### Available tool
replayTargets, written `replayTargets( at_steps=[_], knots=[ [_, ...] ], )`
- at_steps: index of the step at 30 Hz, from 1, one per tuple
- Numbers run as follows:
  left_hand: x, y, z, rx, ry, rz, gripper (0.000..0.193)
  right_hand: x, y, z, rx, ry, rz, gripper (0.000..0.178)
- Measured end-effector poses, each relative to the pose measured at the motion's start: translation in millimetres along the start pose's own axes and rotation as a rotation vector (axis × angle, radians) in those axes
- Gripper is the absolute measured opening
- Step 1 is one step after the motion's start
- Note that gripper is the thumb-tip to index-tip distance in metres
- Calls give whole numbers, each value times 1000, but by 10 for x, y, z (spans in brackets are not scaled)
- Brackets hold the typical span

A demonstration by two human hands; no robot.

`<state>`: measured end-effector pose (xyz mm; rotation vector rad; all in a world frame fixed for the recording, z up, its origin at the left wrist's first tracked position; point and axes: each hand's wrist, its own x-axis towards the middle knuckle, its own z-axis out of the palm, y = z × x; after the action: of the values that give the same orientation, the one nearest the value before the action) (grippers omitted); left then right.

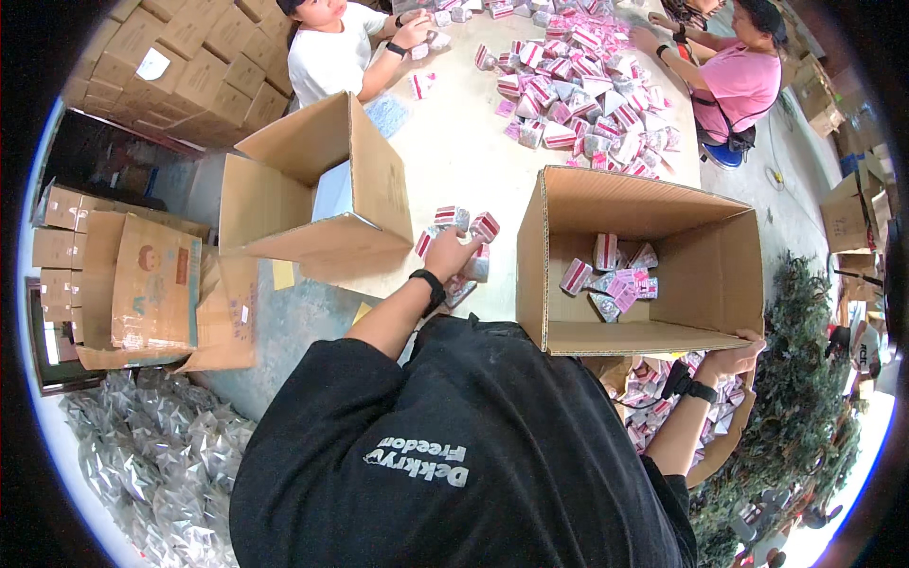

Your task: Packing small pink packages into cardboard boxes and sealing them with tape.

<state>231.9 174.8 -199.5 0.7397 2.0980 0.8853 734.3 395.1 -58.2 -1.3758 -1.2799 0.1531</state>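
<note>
My left hand (448,256) is curled over a small cluster of clear-wrapped, wedge-shaped packets with red-and-white labels on the table. Its fingertips close on one packet (485,227), while others (452,217) lie against the hand; the palm side is hidden. To the right, an open cardboard box (653,336) lies with its mouth toward me. Several similar packets and pink printed slips (625,287) rest inside it. My right hand (735,358) grips the box's near right corner, fingers over the edge.
A second open carton (379,185) stands on the table (454,123) at left. Behind is a large heap of packets (587,95). Two people (327,47) (743,80) work across the table. A bag of packets (729,426) sits below my right arm, silvery pieces (156,464) at lower left.
</note>
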Motion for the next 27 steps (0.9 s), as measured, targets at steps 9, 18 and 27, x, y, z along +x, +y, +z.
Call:
replayTargets(
  at_steps=[9, 18, 27],
  knots=[
    [638, 272, 224, 367, 7, -12, 52, -70, -116, -161, -68, -69, -59, 66],
    [394, 69, 139, 158, 163, 140, 36, -49, -297, -12, -1, 4, 34, 65],
    [-7, 132, 69, 285, 272, 242, 31, 4, -440, 123, 31, -6, 126, 64]
  ],
)
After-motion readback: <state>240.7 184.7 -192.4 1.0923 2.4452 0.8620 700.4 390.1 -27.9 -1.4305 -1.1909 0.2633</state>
